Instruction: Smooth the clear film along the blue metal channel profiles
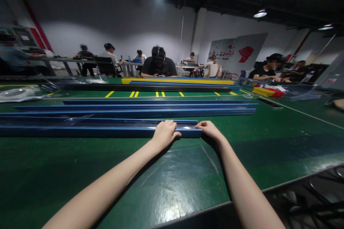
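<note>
A long blue plastic channel (107,132) lies across the green table in front of me, its open side up. Shiny clear film (150,127) shows inside its trough. My left hand (165,133) is closed over the channel near its right end, fingers over the far wall and thumb on the near side. At that right end my right hand (210,128) has its fingertips pinched together; whatever is between them is too small to make out. More blue channels (172,112) lie parallel just behind.
Farther back, a black strip (150,88) and yellow strips (177,81) lie crosswise. A phone (269,103), a yellow tray (262,91) and plastic bags are at the right. A person (158,65) sits across the green table (268,143), whose near edge slopes up rightward.
</note>
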A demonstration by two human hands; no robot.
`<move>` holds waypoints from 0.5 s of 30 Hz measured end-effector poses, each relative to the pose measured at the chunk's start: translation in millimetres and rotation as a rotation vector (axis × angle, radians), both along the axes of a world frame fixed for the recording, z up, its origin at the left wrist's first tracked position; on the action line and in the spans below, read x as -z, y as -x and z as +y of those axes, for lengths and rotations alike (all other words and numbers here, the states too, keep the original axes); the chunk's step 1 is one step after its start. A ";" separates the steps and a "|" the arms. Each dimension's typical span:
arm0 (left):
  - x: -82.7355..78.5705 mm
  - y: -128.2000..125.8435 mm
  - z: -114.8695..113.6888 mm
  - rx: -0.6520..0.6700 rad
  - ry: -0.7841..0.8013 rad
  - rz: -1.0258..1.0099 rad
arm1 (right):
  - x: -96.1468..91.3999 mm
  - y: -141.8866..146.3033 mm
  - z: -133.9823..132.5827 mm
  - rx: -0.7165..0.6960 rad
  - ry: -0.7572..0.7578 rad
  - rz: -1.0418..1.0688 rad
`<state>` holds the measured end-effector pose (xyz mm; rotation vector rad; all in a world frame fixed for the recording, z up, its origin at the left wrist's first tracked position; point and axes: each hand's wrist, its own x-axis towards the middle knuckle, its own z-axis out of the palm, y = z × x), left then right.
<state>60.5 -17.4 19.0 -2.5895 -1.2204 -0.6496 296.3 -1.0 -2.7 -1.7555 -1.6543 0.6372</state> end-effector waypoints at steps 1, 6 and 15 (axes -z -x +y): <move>-0.3 0.1 0.4 -0.003 0.020 -0.007 | -0.1 -0.1 0.1 -0.001 0.003 0.002; -2.9 -0.3 3.8 -0.044 0.169 -0.077 | 0.0 -0.5 0.1 -0.003 0.004 0.002; -3.2 -0.2 6.9 -0.066 0.245 -0.128 | 1.5 -0.8 1.1 0.001 0.005 0.002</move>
